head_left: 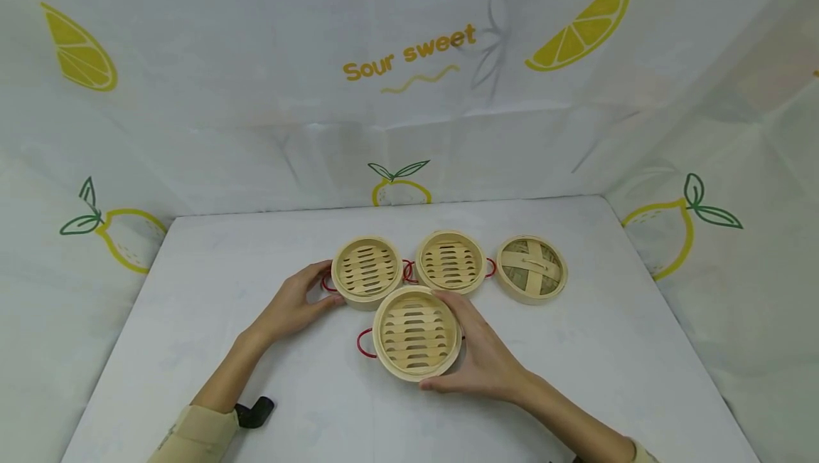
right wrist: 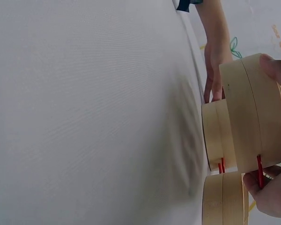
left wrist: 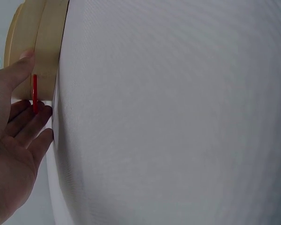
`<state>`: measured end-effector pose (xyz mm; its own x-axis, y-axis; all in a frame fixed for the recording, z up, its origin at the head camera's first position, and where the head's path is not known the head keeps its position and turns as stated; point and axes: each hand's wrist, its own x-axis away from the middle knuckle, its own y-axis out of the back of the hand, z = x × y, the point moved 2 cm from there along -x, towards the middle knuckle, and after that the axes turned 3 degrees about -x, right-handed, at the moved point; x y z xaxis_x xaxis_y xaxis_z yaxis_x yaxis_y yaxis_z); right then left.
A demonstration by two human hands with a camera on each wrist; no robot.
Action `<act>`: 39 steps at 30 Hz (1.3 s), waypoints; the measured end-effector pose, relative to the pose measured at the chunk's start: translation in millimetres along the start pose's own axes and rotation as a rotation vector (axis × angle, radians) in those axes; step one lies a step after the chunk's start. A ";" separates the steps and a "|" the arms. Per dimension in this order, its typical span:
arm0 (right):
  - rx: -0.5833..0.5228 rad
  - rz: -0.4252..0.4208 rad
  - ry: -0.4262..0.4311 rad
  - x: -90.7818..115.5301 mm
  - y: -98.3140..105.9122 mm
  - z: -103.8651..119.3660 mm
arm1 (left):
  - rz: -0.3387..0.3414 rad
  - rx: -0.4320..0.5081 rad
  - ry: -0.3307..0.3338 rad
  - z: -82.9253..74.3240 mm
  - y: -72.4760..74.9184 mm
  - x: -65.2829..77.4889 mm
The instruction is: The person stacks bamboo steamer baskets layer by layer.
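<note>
I grip the front steamer (head_left: 417, 335) in my right hand (head_left: 481, 358), above the table (head_left: 333, 413). My left hand (head_left: 296, 304) holds the back-left steamer (head_left: 367, 271).

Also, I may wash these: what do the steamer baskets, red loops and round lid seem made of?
Steamer baskets: likely bamboo, pale and smooth-looking, with bent bands and flat slats. Red loops: thin, evenly coloured, seemingly smooth; perhaps plastic or cord, too small to tell. Round lid: probably bamboo too, matte-looking, with crossed strips over darker panels.

Both arms (head_left: 569, 417) stretched out front, left hand (head_left: 299, 306) kinda C-shaped, right hand (head_left: 478, 358) in a wide grip, thumb nearest.
</note>
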<state>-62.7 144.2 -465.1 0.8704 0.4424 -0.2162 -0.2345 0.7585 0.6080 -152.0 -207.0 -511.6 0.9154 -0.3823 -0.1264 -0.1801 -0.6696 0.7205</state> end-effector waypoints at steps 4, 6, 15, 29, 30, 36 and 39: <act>0.007 -0.008 0.019 -2.3 1.7 3.0 | 0.002 -0.004 -0.002 -0.6 0.0 -0.3; 0.016 -0.012 0.021 -3.5 2.0 4.2 | 0.002 -0.004 0.000 -0.8 0.1 -0.6; 0.002 -0.016 0.008 -11.6 2.0 3.7 | 0.008 -0.012 0.030 -1.2 0.6 -0.9; -0.050 -0.046 0.055 -23.0 -3.4 5.6 | 0.008 -0.009 0.011 -2.2 2.0 -1.2; -0.049 -0.047 0.058 -23.8 -4.0 5.9 | 0.007 -0.008 0.008 -2.0 2.1 -1.1; -0.059 -0.037 0.029 -27.2 -7.8 6.3 | 0.006 -0.005 -0.004 -0.9 2.0 -1.2; -0.059 -0.039 0.019 -28.9 -8.6 6.1 | 0.002 -0.011 -0.012 -0.6 1.9 -1.5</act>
<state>-83.2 122.0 -459.5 0.8709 0.4207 -0.2540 -0.2264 0.8022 0.5525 -153.5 -207.4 -509.6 0.9106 -0.3913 -0.1329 -0.1780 -0.6617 0.7283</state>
